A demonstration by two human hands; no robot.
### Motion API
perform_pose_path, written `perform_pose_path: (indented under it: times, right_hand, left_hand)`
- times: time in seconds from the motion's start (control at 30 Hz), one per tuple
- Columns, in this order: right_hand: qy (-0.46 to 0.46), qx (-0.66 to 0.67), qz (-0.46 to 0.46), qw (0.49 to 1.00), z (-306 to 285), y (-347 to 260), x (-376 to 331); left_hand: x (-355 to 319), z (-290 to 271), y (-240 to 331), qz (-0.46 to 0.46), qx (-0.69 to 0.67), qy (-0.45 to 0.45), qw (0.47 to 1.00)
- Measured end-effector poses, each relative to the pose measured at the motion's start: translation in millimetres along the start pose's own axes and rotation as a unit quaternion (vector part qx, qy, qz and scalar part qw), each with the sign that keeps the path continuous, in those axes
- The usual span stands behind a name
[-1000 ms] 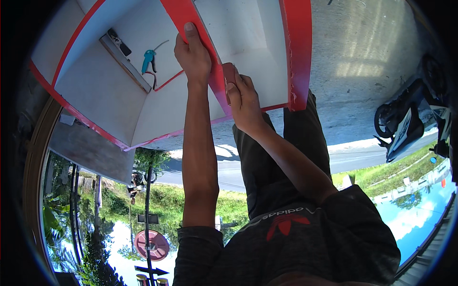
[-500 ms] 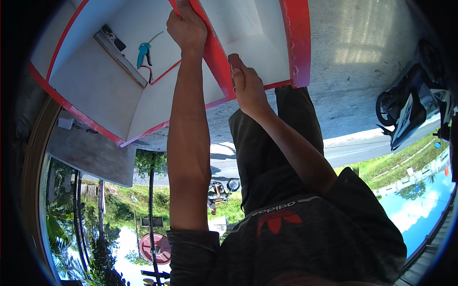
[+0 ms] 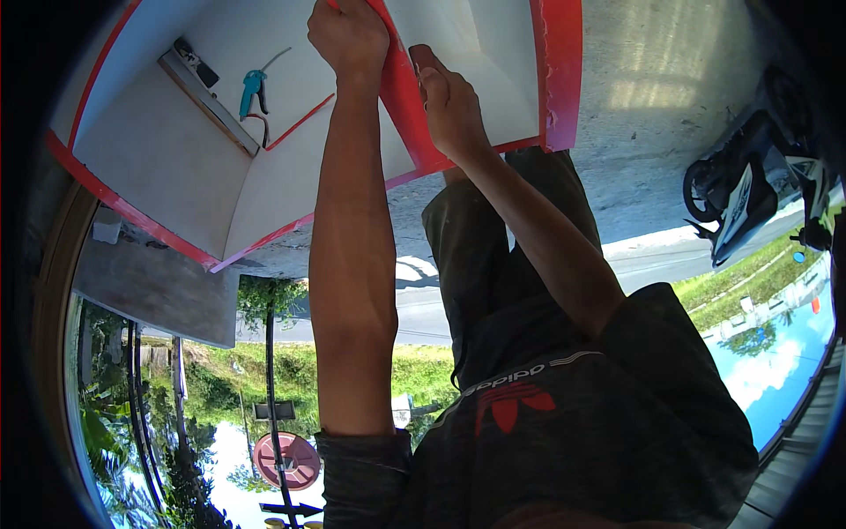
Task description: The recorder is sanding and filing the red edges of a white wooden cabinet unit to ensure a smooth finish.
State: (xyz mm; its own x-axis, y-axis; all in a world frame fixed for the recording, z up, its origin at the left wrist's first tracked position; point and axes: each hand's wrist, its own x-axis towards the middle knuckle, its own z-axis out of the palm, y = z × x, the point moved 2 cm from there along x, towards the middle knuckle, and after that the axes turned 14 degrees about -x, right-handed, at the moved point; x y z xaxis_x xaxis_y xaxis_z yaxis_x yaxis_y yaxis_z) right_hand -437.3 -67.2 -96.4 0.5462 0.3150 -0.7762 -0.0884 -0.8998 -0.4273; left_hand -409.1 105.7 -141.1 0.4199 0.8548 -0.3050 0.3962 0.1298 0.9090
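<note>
A white cabinet-like box point(image 3: 167, 167) with red edges fills the upper left and middle. My left hand point(image 3: 351, 40) is closed on the upper part of its red middle divider edge point(image 3: 407, 132); the fingertips are partly out of sight at the top. In my right hand point(image 3: 453, 115) is a small reddish-brown block point(image 3: 422, 57), held beside or against that same red edge; whether it touches cannot be made out. Inside the left compartment lies a teal air blow gun point(image 3: 253, 93) with a thin nozzle.
A wooden strip point(image 3: 207, 101) with a dark object point(image 3: 196, 62) beside it lies in the left compartment. Along the box's right side runs a rough-edged red panel point(image 3: 559, 79). Concrete floor point(image 3: 652, 167) extends to the right, where a motorcycle point(image 3: 745, 194) is parked.
My right hand has slid upward along the red divider with the block. My left hand keeps its hold on the edge. The whole view has shifted slightly; the parked motorcycle appears a little farther left.
</note>
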Motion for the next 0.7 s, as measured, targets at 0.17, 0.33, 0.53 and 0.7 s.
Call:
perform_pose_path:
  times: [0.17, 0.33, 0.53, 0.7]
  right_hand:
    - [0.019, 0.001, -0.029, 0.999, 5, 11, -48]
    - [0.020, 0.022, -0.025, 0.999, 6, 15, -61]
    - [-0.015, 0.046, 0.013, 0.999, -8, 16, -5]
    - [0.043, 0.041, 0.019, 0.998, -7, 20, -51]
  left_hand:
    - [1, -6, 0, 0.022, 0.000, 0.000, 1.000]
    - [3, -5, -7, 0.013, -0.028, -0.009, 0.999]
    - [5, -2, -3, 0.003, -0.037, -0.025, 0.999]
    - [0, -10, 2, 0.002, -0.024, -0.012, 1.000]
